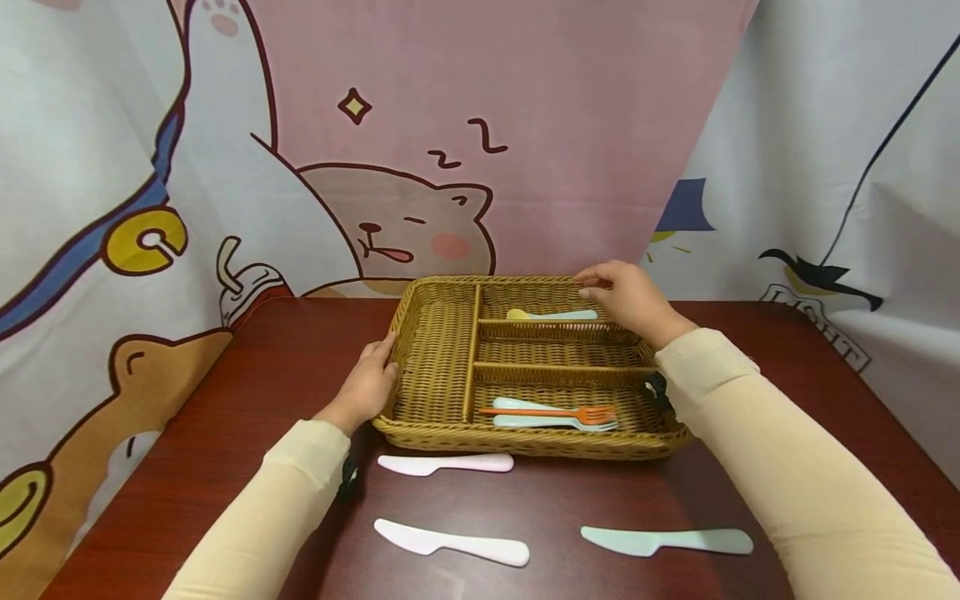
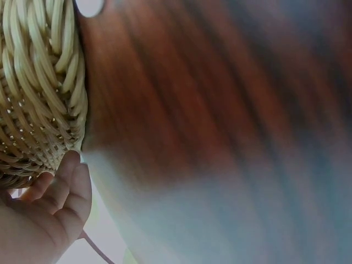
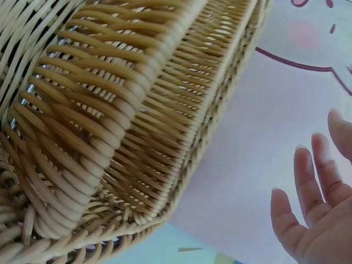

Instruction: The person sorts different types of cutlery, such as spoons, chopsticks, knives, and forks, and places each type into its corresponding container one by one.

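Note:
A woven wicker tray (image 1: pixel 471 392) with dividers sits on the table. My left hand (image 1: pixel 367 385) touches its left side at the rim. In the left wrist view, the nearly straight fingers (image 2: pixel 77 187) lie against the outer weave. Above the tray's back right corner is my right hand (image 1: pixel 630 298), its fingers extended and apart from the weave in the right wrist view. An orange fork (image 1: pixel 555 412) lies over pale blue forks (image 1: pixel 536 422) in the front compartment. The back compartment holds a piece with a yellow spoon head (image 1: pixel 516 315) and a pale blue handle (image 1: pixel 566 317).
In front of the tray lie a pale pink knife (image 1: pixel 450 464), a white knife (image 1: pixel 453 543) and a pale green knife (image 1: pixel 667 541) on the dark red table (image 1: pixel 555 508). A printed cloth (image 1: pixel 585 125) with cartoon animals hangs close behind the tray.

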A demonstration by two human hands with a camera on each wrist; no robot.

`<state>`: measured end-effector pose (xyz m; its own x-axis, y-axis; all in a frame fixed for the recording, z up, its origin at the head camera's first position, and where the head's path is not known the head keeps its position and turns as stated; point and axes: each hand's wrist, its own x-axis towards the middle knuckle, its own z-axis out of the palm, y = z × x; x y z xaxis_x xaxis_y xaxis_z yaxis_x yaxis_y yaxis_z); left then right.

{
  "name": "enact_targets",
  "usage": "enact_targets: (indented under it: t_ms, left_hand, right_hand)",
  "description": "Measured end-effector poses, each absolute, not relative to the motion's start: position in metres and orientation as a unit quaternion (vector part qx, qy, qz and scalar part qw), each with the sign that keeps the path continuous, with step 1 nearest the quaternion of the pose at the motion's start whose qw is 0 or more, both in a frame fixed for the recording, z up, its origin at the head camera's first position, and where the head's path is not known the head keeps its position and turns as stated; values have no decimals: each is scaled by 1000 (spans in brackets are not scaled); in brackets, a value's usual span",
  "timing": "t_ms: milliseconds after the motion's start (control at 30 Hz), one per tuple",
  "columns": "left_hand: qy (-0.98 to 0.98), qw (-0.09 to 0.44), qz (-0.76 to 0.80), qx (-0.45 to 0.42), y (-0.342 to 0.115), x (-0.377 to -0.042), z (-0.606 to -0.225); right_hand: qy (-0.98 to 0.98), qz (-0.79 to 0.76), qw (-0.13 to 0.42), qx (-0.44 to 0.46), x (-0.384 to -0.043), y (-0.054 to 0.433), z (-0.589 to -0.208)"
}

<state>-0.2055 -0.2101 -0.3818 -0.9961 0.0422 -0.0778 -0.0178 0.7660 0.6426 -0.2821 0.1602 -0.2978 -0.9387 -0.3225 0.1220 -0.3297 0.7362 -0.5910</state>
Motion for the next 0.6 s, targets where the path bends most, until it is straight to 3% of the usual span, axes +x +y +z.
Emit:
enact_targets:
  t_ms: [267, 600]
  left_hand:
    - [938, 44, 343, 9, -211, -205, -382]
    - [938, 52, 342, 5, -210, -204, -379]
  right_hand:
    - [-925, 322, 58, 194, -260, 167, -292]
    - [-921, 326, 83, 195, -229, 180, -293]
